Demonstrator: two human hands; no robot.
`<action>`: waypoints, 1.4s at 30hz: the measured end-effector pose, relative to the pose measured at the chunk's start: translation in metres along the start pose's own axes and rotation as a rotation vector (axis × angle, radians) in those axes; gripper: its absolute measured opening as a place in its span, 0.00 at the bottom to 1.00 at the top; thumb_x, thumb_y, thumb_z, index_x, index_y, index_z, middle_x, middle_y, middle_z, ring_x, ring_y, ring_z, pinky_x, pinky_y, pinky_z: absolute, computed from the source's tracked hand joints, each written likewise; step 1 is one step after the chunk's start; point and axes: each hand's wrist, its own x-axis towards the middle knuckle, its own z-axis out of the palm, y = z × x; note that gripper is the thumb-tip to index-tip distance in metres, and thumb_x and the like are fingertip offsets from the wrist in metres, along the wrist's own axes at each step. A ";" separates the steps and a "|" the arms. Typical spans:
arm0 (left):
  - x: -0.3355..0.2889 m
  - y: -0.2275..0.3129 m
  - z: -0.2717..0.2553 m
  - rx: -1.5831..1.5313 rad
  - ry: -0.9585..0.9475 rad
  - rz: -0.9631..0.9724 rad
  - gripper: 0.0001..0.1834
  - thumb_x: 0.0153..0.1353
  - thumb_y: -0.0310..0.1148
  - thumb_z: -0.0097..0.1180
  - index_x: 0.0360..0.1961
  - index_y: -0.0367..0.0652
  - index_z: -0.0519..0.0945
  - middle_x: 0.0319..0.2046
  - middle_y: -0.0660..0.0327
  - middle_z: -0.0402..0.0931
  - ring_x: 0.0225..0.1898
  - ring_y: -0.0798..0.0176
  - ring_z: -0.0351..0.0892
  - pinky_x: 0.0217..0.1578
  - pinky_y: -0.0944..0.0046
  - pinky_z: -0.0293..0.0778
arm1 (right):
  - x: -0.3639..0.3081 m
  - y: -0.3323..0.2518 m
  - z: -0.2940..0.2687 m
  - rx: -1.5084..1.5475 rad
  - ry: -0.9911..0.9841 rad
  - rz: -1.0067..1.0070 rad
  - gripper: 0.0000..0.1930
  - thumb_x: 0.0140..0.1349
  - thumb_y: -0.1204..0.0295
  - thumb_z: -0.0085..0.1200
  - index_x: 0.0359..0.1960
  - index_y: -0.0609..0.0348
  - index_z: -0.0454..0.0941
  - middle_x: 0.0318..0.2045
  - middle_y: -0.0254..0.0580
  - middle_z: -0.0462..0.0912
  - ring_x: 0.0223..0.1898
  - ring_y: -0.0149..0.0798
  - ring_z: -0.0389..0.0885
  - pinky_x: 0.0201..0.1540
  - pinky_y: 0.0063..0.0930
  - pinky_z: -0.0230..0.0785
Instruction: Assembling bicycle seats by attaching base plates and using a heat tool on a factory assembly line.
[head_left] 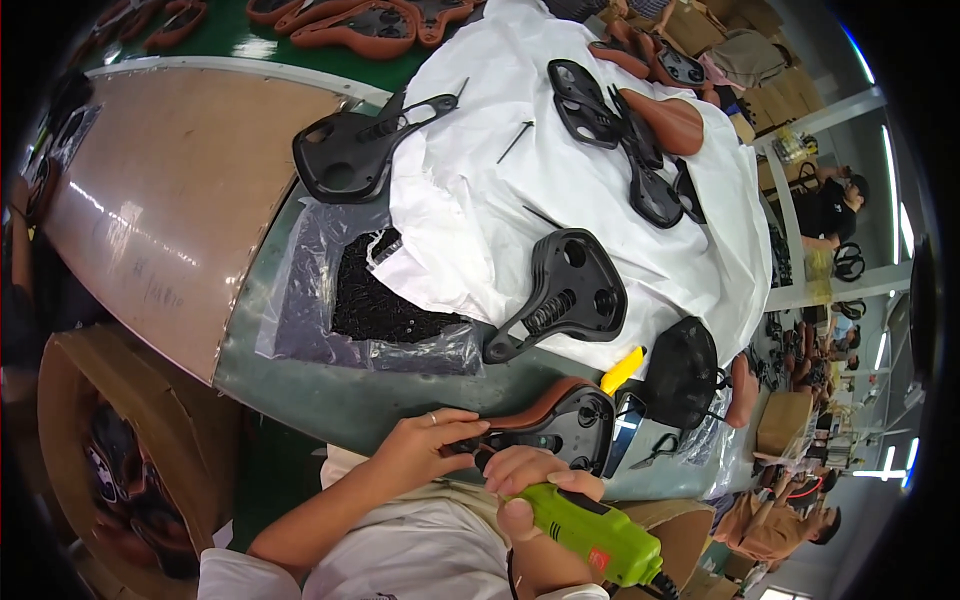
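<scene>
A brown-and-black bicycle saddle [570,420] lies underside up at the near edge of the table. My left hand [430,440], with a ring on one finger, is closed round the saddle's narrow nose. My right hand [535,480] grips a green corded electric screwdriver [590,532], its front end pointing left toward the nose. The tool's tip is hidden by my fingers, so I cannot tell whether it touches the saddle. Just past the saddle stand nested black plastic saddle bases [575,290]. A yellow-handled tool [623,370] and a phone [625,430] lie beside the saddle.
Scissors [657,450] and a black saddle cover [683,370] are at the right. An open plastic bag of small black screws [385,300] sits left of a white cloth [470,190]. More black bases [345,150] lie beyond. A cardboard box [60,400] of saddles stands lower left; people work at right.
</scene>
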 end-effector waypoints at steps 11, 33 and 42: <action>-0.004 -0.011 0.005 0.081 0.060 0.078 0.27 0.60 0.27 0.73 0.63 0.49 0.87 0.60 0.52 0.84 0.44 0.53 0.91 0.45 0.59 0.88 | 0.049 0.006 0.010 -0.101 -0.435 0.126 0.24 0.53 0.82 0.74 0.47 0.60 0.72 0.26 0.46 0.84 0.22 0.43 0.83 0.29 0.39 0.80; -0.013 0.041 -0.068 0.433 -0.042 -0.016 0.32 0.53 0.42 0.80 0.57 0.40 0.85 0.51 0.54 0.86 0.47 0.49 0.89 0.48 0.55 0.85 | -0.012 -0.044 -0.045 -0.218 0.457 -0.089 0.27 0.67 0.70 0.69 0.59 0.54 0.64 0.25 0.41 0.80 0.21 0.40 0.81 0.25 0.36 0.79; 0.063 0.063 -0.101 0.593 0.071 -0.141 0.14 0.61 0.36 0.74 0.40 0.36 0.85 0.39 0.53 0.83 0.41 0.47 0.84 0.42 0.52 0.80 | -0.032 -0.022 -0.069 -0.137 0.465 0.005 0.28 0.71 0.69 0.68 0.63 0.46 0.61 0.26 0.41 0.78 0.23 0.40 0.79 0.30 0.38 0.78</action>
